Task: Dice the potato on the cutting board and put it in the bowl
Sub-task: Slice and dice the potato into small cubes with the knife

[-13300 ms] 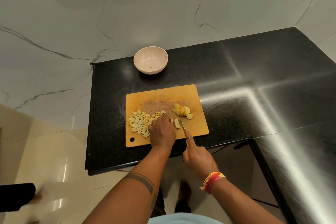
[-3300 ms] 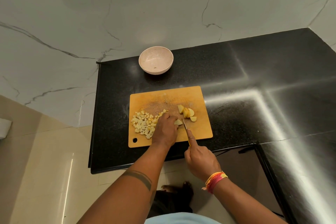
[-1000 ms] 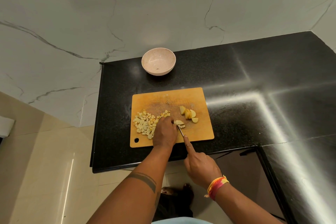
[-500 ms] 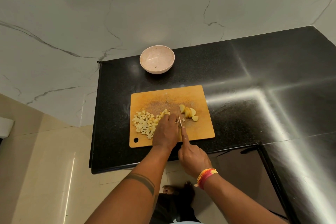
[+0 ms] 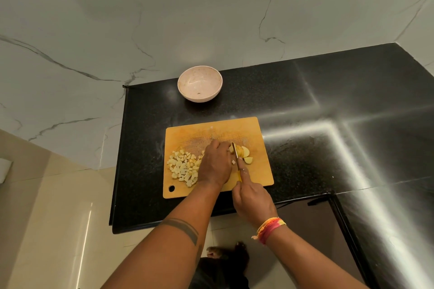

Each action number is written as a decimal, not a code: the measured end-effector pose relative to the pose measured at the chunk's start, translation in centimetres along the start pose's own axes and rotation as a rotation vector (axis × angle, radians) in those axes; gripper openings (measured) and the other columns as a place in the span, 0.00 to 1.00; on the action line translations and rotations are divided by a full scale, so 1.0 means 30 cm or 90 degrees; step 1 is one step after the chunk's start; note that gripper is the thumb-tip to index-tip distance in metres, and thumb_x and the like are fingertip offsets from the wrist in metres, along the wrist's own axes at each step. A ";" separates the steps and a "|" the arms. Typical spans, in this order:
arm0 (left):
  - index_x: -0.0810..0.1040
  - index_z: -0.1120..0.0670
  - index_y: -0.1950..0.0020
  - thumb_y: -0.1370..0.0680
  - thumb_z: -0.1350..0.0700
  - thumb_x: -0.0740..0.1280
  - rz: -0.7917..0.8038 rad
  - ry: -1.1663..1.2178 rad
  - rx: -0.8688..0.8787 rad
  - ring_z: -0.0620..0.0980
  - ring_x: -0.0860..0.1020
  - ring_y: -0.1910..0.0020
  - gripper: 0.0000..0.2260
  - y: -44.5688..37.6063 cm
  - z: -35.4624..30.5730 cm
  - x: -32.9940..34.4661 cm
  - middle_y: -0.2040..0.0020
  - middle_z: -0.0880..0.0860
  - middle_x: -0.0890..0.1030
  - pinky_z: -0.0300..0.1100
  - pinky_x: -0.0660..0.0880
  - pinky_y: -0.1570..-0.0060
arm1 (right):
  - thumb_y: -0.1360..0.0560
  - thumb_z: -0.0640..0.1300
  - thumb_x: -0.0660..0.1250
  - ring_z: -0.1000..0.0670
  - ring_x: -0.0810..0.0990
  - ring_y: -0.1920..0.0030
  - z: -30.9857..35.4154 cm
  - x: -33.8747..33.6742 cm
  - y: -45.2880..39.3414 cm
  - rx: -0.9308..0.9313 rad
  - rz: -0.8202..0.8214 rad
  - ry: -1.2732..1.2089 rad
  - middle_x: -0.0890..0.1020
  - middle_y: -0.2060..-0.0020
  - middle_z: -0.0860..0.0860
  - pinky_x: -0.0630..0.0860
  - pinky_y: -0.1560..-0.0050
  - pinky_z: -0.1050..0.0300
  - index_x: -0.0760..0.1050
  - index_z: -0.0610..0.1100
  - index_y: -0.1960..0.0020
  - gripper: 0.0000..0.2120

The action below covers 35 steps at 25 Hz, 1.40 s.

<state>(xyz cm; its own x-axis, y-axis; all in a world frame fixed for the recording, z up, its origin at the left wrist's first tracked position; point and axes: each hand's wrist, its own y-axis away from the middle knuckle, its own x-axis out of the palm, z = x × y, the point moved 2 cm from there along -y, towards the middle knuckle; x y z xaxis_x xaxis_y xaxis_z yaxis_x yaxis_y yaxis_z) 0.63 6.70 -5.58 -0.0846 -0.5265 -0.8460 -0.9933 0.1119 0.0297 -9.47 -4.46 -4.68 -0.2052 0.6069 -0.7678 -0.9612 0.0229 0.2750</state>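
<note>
glossy black stone counter [image 5: 305, 105], scuffed wooden cutting board [image 5: 258, 171].

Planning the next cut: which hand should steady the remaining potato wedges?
Left. The left hand already rests beside the potato wedges, while the right hand grips the knife.

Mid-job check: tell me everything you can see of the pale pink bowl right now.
The pale pink bowl is round, speckled and glossy, maybe ceramic or plastic. It stands upright on the black stone counter near the marble wall, beyond the orange cutting board and apart from it. It holds no potato, only a tiny dark speck. Neither hand touches it.
</note>
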 end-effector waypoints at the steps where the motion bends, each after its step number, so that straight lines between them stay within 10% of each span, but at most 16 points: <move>1: 0.75 0.53 0.29 0.17 0.56 0.61 0.029 0.014 0.002 0.54 0.73 0.36 0.16 -0.018 -0.016 0.011 0.35 0.53 0.74 0.48 0.74 0.39 | 0.18 0.45 0.56 0.48 0.71 0.73 -0.007 -0.005 -0.001 0.002 -0.005 -0.001 0.75 0.71 0.51 0.64 0.72 0.51 0.42 0.54 0.17 0.35; 5: 0.73 0.53 0.26 0.19 0.61 0.65 0.085 0.012 -0.013 0.53 0.69 0.29 0.21 -0.073 -0.027 0.036 0.29 0.51 0.72 0.47 0.67 0.30 | 0.18 0.45 0.54 0.46 0.75 0.70 -0.020 -0.008 -0.014 0.009 -0.005 0.005 0.79 0.68 0.49 0.65 0.71 0.51 0.42 0.52 0.17 0.34; 22: 0.81 0.49 0.43 0.22 0.59 0.72 -0.073 0.277 -0.247 0.39 0.79 0.53 0.09 0.172 -0.002 0.051 0.47 0.45 0.81 0.31 0.75 0.57 | 0.18 0.48 0.55 0.50 0.74 0.70 -0.053 0.019 0.125 0.015 0.081 -0.021 0.75 0.69 0.53 0.66 0.68 0.51 0.37 0.58 0.18 0.36; 35: 0.77 0.51 0.30 0.19 0.56 0.69 0.043 0.068 -0.102 0.49 0.77 0.47 0.17 0.183 0.030 0.038 0.43 0.49 0.73 0.38 0.73 0.49 | 0.18 0.49 0.54 0.46 0.77 0.68 -0.050 0.023 0.109 0.006 0.104 0.050 0.78 0.67 0.49 0.72 0.66 0.49 0.36 0.58 0.18 0.36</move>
<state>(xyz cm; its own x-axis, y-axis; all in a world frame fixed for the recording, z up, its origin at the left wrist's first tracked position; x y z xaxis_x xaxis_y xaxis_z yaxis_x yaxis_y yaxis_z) -4.84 7.47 -6.87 -0.1513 -0.6098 -0.7780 -0.9842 0.0193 0.1762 -13.03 -5.16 -5.18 -0.3733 0.5397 -0.7546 -0.9119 -0.0639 0.4054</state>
